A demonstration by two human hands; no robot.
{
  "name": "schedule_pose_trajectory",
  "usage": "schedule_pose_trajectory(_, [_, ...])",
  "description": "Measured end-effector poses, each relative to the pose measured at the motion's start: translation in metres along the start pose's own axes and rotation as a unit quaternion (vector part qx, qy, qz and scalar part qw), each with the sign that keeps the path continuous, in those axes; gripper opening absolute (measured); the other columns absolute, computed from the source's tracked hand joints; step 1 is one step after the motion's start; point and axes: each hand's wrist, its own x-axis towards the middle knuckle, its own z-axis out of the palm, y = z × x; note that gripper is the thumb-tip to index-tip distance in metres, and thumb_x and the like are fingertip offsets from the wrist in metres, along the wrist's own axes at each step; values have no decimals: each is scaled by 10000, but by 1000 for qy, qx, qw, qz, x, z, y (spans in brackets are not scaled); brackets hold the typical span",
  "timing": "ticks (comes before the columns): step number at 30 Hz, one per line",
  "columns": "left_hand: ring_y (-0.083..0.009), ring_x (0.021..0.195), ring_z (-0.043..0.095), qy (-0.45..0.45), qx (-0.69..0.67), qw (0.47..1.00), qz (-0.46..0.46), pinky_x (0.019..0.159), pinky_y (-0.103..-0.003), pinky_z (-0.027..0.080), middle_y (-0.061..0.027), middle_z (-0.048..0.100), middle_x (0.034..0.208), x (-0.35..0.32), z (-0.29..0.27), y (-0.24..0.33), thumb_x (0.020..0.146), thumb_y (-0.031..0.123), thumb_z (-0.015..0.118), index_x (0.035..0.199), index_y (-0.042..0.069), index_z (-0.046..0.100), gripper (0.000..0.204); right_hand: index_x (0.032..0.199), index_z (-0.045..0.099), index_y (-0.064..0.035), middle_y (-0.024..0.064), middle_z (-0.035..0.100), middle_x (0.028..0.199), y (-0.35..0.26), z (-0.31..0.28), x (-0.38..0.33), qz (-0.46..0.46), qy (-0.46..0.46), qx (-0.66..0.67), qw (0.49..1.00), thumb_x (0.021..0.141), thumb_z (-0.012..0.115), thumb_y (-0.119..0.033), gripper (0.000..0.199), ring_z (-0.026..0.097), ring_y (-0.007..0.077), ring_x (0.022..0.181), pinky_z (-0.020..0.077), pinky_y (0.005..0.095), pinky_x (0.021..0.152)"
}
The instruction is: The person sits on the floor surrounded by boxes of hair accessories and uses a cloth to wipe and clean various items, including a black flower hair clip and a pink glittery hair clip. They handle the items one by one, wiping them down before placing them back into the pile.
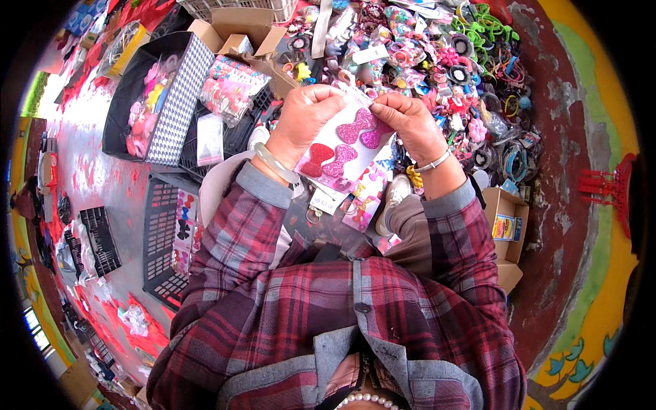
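Between my two hands is a white card of glittery hair bows (339,158), red, pink and magenta, tilted in front of my lap. At its top left corner my left hand (309,117) pinches the edge, thumb and fingers closed. My right hand (411,127) grips the top right edge with thumb against fingertips. Below the card, partly covered by it, another card of pink and yellow bows (367,197) lies between my shoes. Beside that sits a small white card (326,200) with little items on it.
A large pile of hair accessories (437,75) spreads ahead, up to a dark red wall. At the left stand a houndstooth fabric bin (188,96) and a black plastic basket (160,236) with bow cards. An opened cardboard box (256,34) is farther off; another carton (509,242) stands by my right arm.
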Motion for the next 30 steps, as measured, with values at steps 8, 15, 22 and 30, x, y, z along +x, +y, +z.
schedule_pose_trajectory(8, [-51,717,561,-2,-5,999,38,681,-191,459,-18,628,809,3,9,-2,830,64,614,895,-25,628,110,887,643,3,-55,584,735,-1,-5,1,-63,19,-98,993,860,605,-128,139,496,32,684,413,192,612])
schedule_pose_trajectory(15, [-100,744,588,87,175,969,150,678,-236,478,-23,639,827,-3,17,2,803,4,621,870,13,639,70,965,649,-3,34,637,938,-8,2,2,-131,72,-109,983,796,671,-131,213,568,102,849,453,235,743])
schedule_pose_trajectory(22, [-248,785,605,91,520,707,471,713,-349,489,-57,642,820,-2,15,-1,641,-17,679,830,54,647,204,933,666,-63,99,633,951,-13,4,-2,-281,62,-356,889,698,729,-168,265,609,239,870,482,321,766])
schedule_pose_trajectory(30, [-212,815,577,105,564,652,496,755,-357,430,-23,638,839,-3,17,-1,617,10,688,824,85,654,222,892,678,-47,126,653,780,-5,10,-6,-235,87,-341,906,761,684,-175,184,640,239,692,500,309,643])
